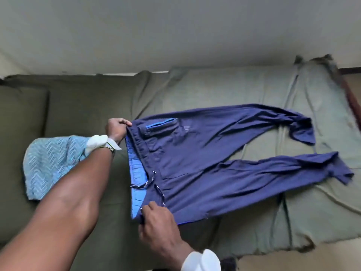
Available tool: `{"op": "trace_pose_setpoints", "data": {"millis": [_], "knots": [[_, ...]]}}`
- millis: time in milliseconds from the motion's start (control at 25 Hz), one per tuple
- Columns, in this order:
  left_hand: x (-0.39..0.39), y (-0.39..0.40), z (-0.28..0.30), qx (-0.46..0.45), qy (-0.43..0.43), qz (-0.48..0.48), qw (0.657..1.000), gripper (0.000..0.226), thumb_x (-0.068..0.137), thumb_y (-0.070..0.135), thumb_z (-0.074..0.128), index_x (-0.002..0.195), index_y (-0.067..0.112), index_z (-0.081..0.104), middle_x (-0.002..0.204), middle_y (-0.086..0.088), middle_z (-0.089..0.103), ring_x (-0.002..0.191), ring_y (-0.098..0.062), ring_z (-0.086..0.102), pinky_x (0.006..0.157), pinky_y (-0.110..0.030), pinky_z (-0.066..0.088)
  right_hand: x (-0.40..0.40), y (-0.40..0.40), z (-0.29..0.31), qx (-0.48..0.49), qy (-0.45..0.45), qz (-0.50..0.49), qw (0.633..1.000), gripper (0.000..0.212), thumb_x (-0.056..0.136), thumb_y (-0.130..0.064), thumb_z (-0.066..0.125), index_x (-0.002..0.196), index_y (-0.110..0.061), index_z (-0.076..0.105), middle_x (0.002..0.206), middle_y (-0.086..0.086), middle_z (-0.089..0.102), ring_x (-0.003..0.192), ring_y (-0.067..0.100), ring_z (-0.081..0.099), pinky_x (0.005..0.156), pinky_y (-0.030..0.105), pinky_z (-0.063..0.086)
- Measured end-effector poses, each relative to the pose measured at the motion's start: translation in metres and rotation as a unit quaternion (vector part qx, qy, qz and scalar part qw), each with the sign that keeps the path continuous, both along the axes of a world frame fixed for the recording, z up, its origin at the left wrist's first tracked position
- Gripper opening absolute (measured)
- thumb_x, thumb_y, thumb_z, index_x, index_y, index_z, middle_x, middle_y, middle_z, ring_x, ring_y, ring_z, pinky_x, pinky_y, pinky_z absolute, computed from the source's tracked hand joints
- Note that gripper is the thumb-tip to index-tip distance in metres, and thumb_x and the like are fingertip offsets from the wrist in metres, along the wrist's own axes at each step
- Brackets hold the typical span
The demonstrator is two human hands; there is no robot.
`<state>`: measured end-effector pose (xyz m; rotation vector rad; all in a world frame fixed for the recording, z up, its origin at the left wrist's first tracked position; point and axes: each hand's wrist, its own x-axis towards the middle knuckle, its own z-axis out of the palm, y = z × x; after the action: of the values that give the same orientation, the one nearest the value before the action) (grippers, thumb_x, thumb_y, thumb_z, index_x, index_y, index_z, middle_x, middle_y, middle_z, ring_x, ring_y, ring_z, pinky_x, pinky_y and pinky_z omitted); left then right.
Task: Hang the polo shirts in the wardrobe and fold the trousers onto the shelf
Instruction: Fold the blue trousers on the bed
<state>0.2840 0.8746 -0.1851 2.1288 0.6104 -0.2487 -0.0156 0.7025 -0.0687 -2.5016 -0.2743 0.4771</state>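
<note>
**Trousers laid flat, waistband held at both ends**

The navy trousers (205,157) lie spread on the green sheet (224,90) of the bed, waistband to the left and both legs running off to the right. The left hand (116,128) pinches the far end of the waistband, fingers curled over the edge; the right hand (156,222) grips the near end the same way, thumb and fingers closed on the fabric.

To do this step well, I would judge that the far half should be brought over onto the near half, leg matching leg, with the waistband kept taut between the two hands so the seams line up. The legs are apart now, with a wedge of sheet showing between them, so the far leg will need to travel with the fold instead of trailing. Both cuffs at the right are rumpled and partly turned over (the far one curls back on itself), and they likely want smoothing before the trousers are folded shorter, or the bundle may sit lopsided on the shelf. The drawstring (150,178) lies loose across the front and could be tucked inside.

The trousers are a soft, thin knit, dark navy with a brighter blue lining showing inside the waistband and a blue-trimmed pocket (160,127) near the far hip. The cloth wrinkles easily and should handle limply.

A pale blue patterned garment (48,165) lies at the left, partly under the left forearm.
</note>
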Motion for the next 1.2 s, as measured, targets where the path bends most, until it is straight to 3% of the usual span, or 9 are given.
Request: {"op": "trace_pose_setpoints", "data": {"millis": [120, 240, 400, 520, 640, 760, 960, 1080, 1200], "knots": [[0.005, 0.033, -0.029, 0.014, -0.023, 0.020, 0.999, 0.036, 0.061, 0.004, 0.042, 0.055, 0.026, 0.070, 0.078, -0.013, 0.074, 0.068, -0.017, 0.061, 0.066, -0.027, 0.045, 0.005, 0.058, -0.032, -0.014, 0.073, 0.130, 0.989, 0.011, 0.081, -0.016, 0.059, 0.089, -0.008, 0.062, 0.086, 0.013, 0.062, 0.069, 0.036, 0.062, 0.053, 0.034, 0.038], [0.006, 0.061, -0.037, 0.059, -0.019, 0.041, 0.997, 0.028, 0.072, 0.002, 0.052, 0.071, 0.018, 0.074, 0.089, -0.016, 0.074, 0.084, -0.029, 0.069, 0.072, -0.029, 0.049, -0.007, 0.123, -0.066, -0.005, 0.121, 0.194, 0.973, 0.015, 0.074, -0.019, 0.066, 0.088, -0.015, 0.068, 0.081, 0.005, 0.063, 0.064, 0.027, 0.065, 0.050, 0.024, 0.036], [-0.053, 0.065, -0.056, 0.298, 0.016, -0.051, 0.953, 0.028, 0.085, 0.006, 0.048, 0.108, 0.000, 0.064, 0.120, -0.023, 0.060, 0.111, -0.042, 0.054, 0.093, -0.046, 0.046, -0.027, 0.138, -0.120, -0.028, 0.185, 0.263, 0.946, 0.025, 0.085, -0.012, 0.061, 0.108, -0.002, 0.063, 0.109, 0.019, 0.061, 0.102, 0.036, 0.057, 0.084, 0.040, 0.043], [-0.144, 0.026, -0.083, 0.352, -0.122, -0.215, 0.903, 0.041, 0.089, 0.009, 0.048, 0.129, 0.003, 0.054, 0.134, -0.023, 0.049, 0.120, -0.040, 0.046, 0.104, -0.048, 0.037, -0.028, 0.068, -0.166, -0.022, 0.132, 0.153, 0.979, 0.022, 0.084, -0.015, 0.048, 0.099, -0.002, 0.058, 0.109, 0.021, 0.056, 0.098, 0.039, 0.056, 0.079, 0.045, 0.047], [-0.239, -0.032, -0.101, 0.321, -0.085, -0.317, 0.888, 0.046, 0.093, 0.026, 0.045, 0.136, 0.012, 0.052, 0.137, -0.023, 0.048, 0.121, -0.040, 0.047, 0.102, -0.051, 0.040, -0.020, -0.055, -0.203, -0.117, 0.051, 0.080, 0.989, 0.033, 0.086, -0.032, 0.053, 0.111, -0.010, 0.055, 0.127, 0.018, 0.056, 0.110, 0.035, 0.056, 0.087, 0.042, 0.051], [-0.285, -0.062, -0.113, 0.347, 0.042, -0.311, 0.884, 0.055, 0.094, 0.027, 0.036, 0.147, 0.015, 0.039, 0.152, -0.016, 0.037, 0.138, -0.035, 0.036, 0.111, -0.057, 0.028, -0.007, -0.193, -0.217, -0.213, 0.022, 0.061, 0.975, 0.053, 0.094, -0.044, 0.038, 0.136, -0.014, 0.051, 0.143, 0.014, 0.048, 0.122, 0.035, 0.050, 0.095, 0.045, 0.045], [-0.272, -0.121, -0.105, 0.380, 0.190, -0.191, 0.885, 0.077, 0.086, 0.017, 0.052, 0.154, 0.012, 0.017, 0.161, -0.017, 0.012, 0.148, -0.037, 0.011, 0.116, -0.057, 0.015, -0.006, -0.347, -0.214, -0.276, 0.031, 0.025, 0.960, 0.063, 0.096, -0.055, 0.026, 0.152, -0.025, 0.031, 0.158, 0.004, 0.028, 0.143, 0.028, 0.029, 0.111, 0.047, 0.017], [-0.263, -0.201, -0.103, 0.355, 0.137, -0.160, 0.911, 0.065, 0.090, 0.019, 0.054, 0.148, 0.001, 0.030, 0.155, -0.024, 0.026, 0.141, -0.041, 0.026, 0.112, -0.057, 0.026, -0.007, -0.407, -0.220, -0.262, 0.078, -0.131, 0.953, 0.069, 0.094, -0.057, 0.020, 0.154, -0.024, 0.026, 0.160, 0.004, 0.022, 0.146, 0.030, 0.021, 0.110, 0.054, 0.022], [-0.272, -0.301, -0.110, 0.321, 0.029, -0.282, 0.904, 0.069, 0.084, 0.012, 0.058, 0.149, 0.006, 0.033, 0.154, -0.023, 0.030, 0.140, -0.040, 0.032, 0.111, -0.053, 0.030, -0.015, -0.471, -0.220, -0.275, 0.084, -0.121, 0.950, 0.067, 0.094, -0.049, 0.022, 0.153, -0.017, 0.029, 0.159, 0.007, 0.026, 0.143, 0.030, 0.028, 0.107, 0.055, 0.033]]}}
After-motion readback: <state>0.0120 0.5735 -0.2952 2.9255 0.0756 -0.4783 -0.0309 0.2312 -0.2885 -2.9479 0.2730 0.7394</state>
